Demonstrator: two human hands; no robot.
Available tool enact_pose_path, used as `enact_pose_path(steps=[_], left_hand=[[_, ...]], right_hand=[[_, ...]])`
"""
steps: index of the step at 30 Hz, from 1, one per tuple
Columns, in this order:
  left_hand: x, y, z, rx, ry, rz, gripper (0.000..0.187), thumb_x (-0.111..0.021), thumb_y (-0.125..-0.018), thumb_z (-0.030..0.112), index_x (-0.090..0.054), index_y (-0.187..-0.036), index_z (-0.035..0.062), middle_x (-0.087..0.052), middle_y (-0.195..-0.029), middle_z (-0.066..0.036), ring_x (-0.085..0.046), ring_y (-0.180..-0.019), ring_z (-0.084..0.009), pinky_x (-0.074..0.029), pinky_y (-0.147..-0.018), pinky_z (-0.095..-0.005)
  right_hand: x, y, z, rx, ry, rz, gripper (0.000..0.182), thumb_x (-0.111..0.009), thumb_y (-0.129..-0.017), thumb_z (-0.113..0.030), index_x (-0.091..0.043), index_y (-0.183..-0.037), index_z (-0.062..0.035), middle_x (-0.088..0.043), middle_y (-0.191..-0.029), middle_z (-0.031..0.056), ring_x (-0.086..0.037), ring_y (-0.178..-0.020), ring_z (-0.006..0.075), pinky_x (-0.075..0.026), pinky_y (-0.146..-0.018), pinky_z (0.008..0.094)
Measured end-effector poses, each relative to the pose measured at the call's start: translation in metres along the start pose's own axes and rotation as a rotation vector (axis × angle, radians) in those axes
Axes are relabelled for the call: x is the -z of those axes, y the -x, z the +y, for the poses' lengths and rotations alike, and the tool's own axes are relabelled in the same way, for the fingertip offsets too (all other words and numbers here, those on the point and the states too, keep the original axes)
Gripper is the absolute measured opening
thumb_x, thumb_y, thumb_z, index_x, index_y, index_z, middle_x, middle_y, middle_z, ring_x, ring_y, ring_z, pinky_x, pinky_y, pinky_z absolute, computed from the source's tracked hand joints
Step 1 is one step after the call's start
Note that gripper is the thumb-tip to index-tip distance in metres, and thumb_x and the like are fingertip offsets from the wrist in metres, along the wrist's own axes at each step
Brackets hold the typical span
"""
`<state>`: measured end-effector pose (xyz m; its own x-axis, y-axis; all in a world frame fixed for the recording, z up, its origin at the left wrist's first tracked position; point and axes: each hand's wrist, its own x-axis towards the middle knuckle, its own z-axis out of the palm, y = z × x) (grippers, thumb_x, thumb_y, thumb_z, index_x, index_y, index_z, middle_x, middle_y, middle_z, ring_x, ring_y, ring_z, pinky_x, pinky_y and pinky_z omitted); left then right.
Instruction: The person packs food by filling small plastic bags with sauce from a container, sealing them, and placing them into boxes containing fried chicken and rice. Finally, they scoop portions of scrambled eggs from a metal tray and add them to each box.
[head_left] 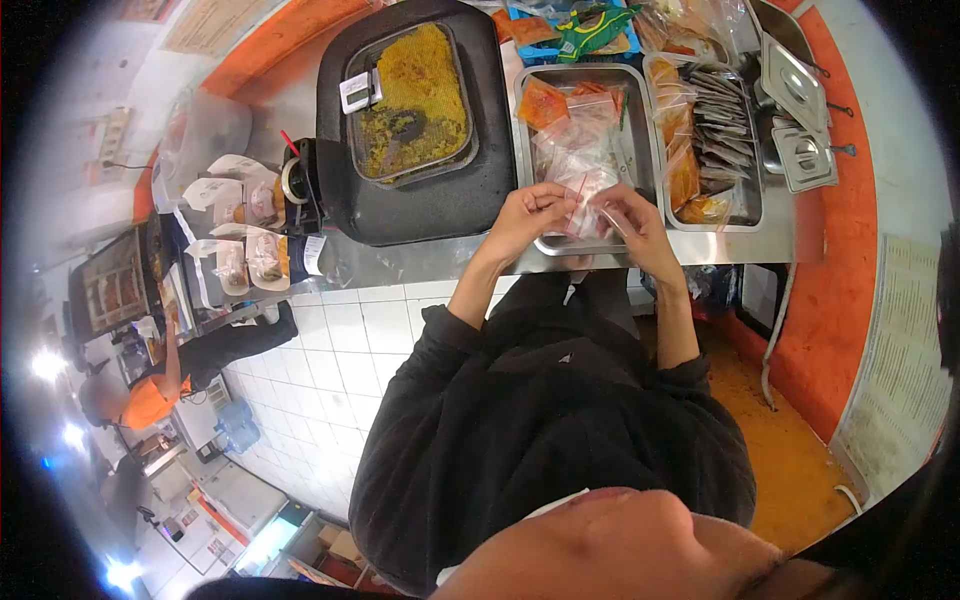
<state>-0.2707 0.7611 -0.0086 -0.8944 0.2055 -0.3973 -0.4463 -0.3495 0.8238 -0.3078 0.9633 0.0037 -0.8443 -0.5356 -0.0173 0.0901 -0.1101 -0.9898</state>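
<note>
My left hand (526, 222) and my right hand (642, 234) meet over the near end of a metal tray (638, 150). Between them is a small clear zip bag (584, 186) with a red line along its top. Thumb and fingers of my left hand pinch one side of it. The fingers of my right hand are closed at the other side. What the bag contains is hard to make out. More clear bags (585, 135) lie in the tray beneath, with an orange-filled bag (541, 103) at its far left corner.
On the right, a second metal tray (757, 205) holds dark flat packets (720, 115) and orange bags (682, 172). To the left, a container of yellow crumbly food (425, 75) carries a small scale (360, 91). Wrapped items (267, 258) stand farther left. Another person (150, 400) works beyond.
</note>
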Motion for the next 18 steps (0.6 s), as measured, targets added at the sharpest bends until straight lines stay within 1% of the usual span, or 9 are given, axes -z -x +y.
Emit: enact_pose_path(steps=[2, 4, 6, 7, 10, 11, 12, 16, 18], left_hand=[[-0.005, 0.001, 0.001, -0.096, -0.048, 0.021, 0.018, -0.063, -0.085, 0.009, -0.060, -0.099, -0.0013, -0.064, -0.088, -0.005, -0.059, -0.081, -0.0101, -0.049, -0.070, -0.0229], [-0.009, 0.000, 0.002, -0.193, -0.098, 0.033, 0.014, -0.063, -0.085, 0.008, -0.062, -0.096, -0.0006, -0.065, -0.085, -0.004, -0.059, -0.077, -0.0092, -0.048, -0.067, -0.0220], [-0.014, -0.002, 0.005, -0.327, -0.499, 0.196, 0.007, -0.066, -0.081, 0.007, -0.065, -0.084, 0.0005, -0.064, -0.079, -0.003, -0.057, -0.071, -0.0078, -0.044, -0.060, -0.0222], [-0.019, -0.003, 0.007, -0.333, -0.501, 0.186, 0.007, -0.066, -0.081, 0.007, -0.065, -0.084, 0.0005, -0.064, -0.079, -0.003, -0.057, -0.071, -0.0078, -0.044, -0.060, -0.0222], [-0.042, 0.000, 0.018, -0.385, -0.748, 0.191, 0.011, -0.070, -0.072, 0.002, -0.059, -0.070, -0.0002, -0.063, -0.069, -0.002, -0.057, -0.067, -0.0070, -0.043, -0.059, -0.0225], [-0.049, 0.002, 0.023, -0.392, -0.750, 0.181, 0.011, -0.070, -0.072, 0.002, -0.059, -0.070, -0.0002, -0.063, -0.069, -0.002, -0.057, -0.067, -0.0070, -0.043, -0.059, -0.0225], [-0.055, 0.004, 0.028, -0.338, -0.735, 0.165, 0.012, -0.070, -0.071, 0.001, -0.058, -0.069, -0.0003, -0.062, -0.067, -0.003, -0.057, -0.066, -0.0070, -0.043, -0.059, -0.0222], [-0.053, -0.002, 0.031, -0.071, -0.534, 0.047, 0.014, -0.069, -0.076, 0.002, -0.056, -0.071, -0.0002, -0.061, -0.068, -0.003, -0.058, -0.066, -0.0071, -0.045, -0.059, -0.0219], [-0.049, -0.010, 0.026, 0.012, -0.443, -0.010, 0.014, -0.068, -0.078, 0.004, -0.057, -0.073, 0.0002, -0.061, -0.069, -0.002, -0.057, -0.066, -0.0070, -0.045, -0.060, -0.0220]], right_hand=[[0.003, 0.000, -0.006, 0.133, 0.232, -0.013, 0.015, -0.057, -0.082, 0.001, -0.063, -0.095, -0.0036, -0.053, -0.091, 0.0069, -0.054, -0.080, 0.0167, -0.044, -0.072, 0.0276], [0.002, 0.003, -0.015, 0.310, 0.922, 0.318, 0.014, -0.058, -0.078, 0.002, -0.065, -0.089, -0.0040, -0.051, -0.093, 0.0097, -0.053, -0.084, 0.0215, -0.044, -0.074, 0.0302], [-0.003, 0.006, -0.018, 0.328, 0.883, 0.366, 0.015, -0.058, -0.078, 0.001, -0.065, -0.090, -0.0049, -0.051, -0.093, 0.0104, -0.054, -0.082, 0.0221, -0.044, -0.074, 0.0299], [-0.007, 0.007, -0.020, 0.346, 0.843, 0.405, 0.016, -0.058, -0.078, 0.001, -0.066, -0.091, -0.0058, -0.051, -0.093, 0.0110, -0.054, -0.080, 0.0228, -0.044, -0.073, 0.0296], [-0.014, 0.013, -0.021, 0.078, 0.616, 0.264, 0.010, -0.060, -0.083, -0.006, -0.064, -0.091, -0.0010, -0.058, -0.079, 0.0086, -0.057, -0.069, 0.0152, -0.045, -0.064, 0.0273], [-0.013, 0.014, -0.017, -0.077, 0.500, 0.157, 0.012, -0.060, -0.086, -0.009, -0.063, -0.091, 0.0008, -0.060, -0.073, 0.0075, -0.057, -0.066, 0.0124, -0.045, -0.061, 0.0259], [-0.012, 0.015, -0.013, -0.075, 0.452, 0.172, 0.020, -0.057, -0.090, -0.014, -0.061, -0.087, 0.0048, -0.060, -0.065, 0.0052, -0.058, -0.065, 0.0088, -0.045, -0.060, 0.0235], [0.000, 0.020, -0.009, -0.190, 0.219, 0.135, 0.021, -0.056, -0.089, -0.017, -0.060, -0.086, 0.0033, -0.058, -0.065, 0.0124, -0.051, -0.058, 0.0142, -0.042, -0.055, 0.0298], [0.011, 0.018, 0.000, -0.201, 0.242, 0.024, 0.021, -0.050, -0.093, -0.013, -0.056, -0.085, 0.0061, -0.060, -0.068, 0.0054, -0.059, -0.068, 0.0088, -0.046, -0.061, 0.0236]])
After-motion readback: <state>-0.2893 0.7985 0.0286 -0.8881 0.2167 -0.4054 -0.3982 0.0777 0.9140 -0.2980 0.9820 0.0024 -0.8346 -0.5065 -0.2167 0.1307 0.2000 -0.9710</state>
